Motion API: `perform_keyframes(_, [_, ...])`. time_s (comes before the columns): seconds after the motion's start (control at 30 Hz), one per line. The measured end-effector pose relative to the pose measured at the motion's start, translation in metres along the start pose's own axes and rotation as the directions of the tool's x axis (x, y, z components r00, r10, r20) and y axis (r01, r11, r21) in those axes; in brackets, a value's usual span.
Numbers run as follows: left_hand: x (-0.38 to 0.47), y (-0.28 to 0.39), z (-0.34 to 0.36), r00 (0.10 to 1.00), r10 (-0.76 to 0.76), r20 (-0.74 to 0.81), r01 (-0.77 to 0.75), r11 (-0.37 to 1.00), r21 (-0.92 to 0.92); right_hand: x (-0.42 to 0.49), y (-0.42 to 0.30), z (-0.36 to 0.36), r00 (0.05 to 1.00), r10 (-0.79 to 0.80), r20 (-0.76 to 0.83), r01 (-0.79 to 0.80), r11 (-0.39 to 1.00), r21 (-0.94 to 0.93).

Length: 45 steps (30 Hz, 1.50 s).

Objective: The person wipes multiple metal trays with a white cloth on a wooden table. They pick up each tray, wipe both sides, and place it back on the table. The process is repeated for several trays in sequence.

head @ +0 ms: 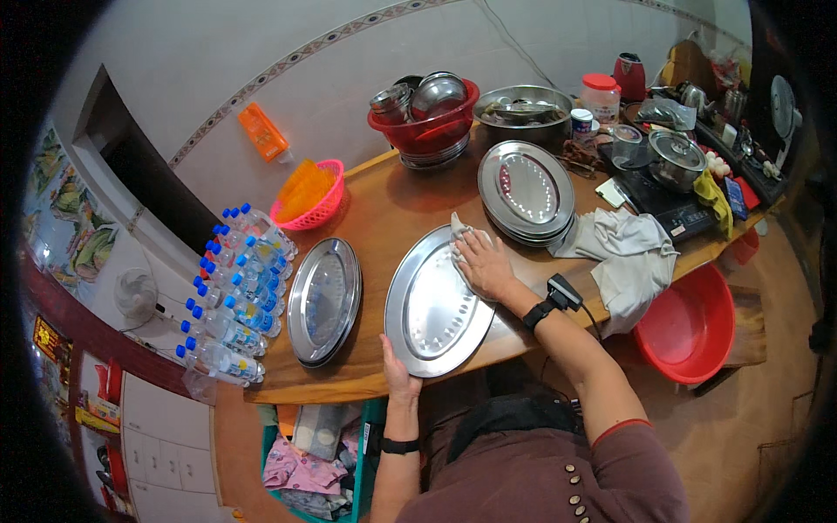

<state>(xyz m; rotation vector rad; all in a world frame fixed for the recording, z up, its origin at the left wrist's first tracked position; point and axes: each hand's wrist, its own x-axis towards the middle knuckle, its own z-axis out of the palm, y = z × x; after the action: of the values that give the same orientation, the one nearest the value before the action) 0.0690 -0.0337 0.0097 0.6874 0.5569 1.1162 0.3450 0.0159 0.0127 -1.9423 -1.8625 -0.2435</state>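
Note:
An oval stainless-steel platter (pixel 425 314) lies at the near edge of the wooden table, partly overhanging it. My left hand (pixel 399 372) grips its lower left rim, the fingers hidden beneath. On the platter's upper right side, my right hand (pixel 484 265) presses a pale cloth (pixel 460 229) flat against the metal. To the left rests a small stack of similar oval platters (pixel 324 301). Farther back on the right, a taller stack of oval platters (pixel 525 186) stands close to my right hand.
Rows of blue-capped water bottles (pixel 235 294) line the table's left end near a pink basket (pixel 337 196). Behind stand a red basin of metal bowls (pixel 418 134) and a steel basin (pixel 523 98). At right are a crumpled white cloth (pixel 621 242), an induction cooker (pixel 680 219) and a lidded pot (pixel 677 167).

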Motion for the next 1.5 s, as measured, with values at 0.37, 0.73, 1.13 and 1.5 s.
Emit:
perform_keyframes(0.37, [-0.003,-0.007,0.007,0.994,0.082,-0.076,-0.081,0.997,0.012,-0.091,-0.057,-0.035,0.985,-0.092,0.144,0.091,0.996,0.013])
perform_keyframes(0.73, [0.009,-0.006,-0.015,1.000,-0.005,0.022,0.006,1.000,-0.014,-0.122,-0.130,-0.033,0.896,-0.435,-0.092,0.405,0.713,0.572])
perform_keyframes(1.13, [0.012,0.001,-0.010,0.998,-0.055,-0.033,0.052,0.996,-0.076,-0.068,-0.131,-0.011,0.751,-0.626,-0.211,0.639,0.607,0.473])
perform_keyframes(1.5, [0.000,0.004,0.003,0.998,-0.044,-0.037,0.045,0.999,0.025,0.033,-0.034,0.010,0.934,-0.358,-0.014,0.353,0.915,0.197])
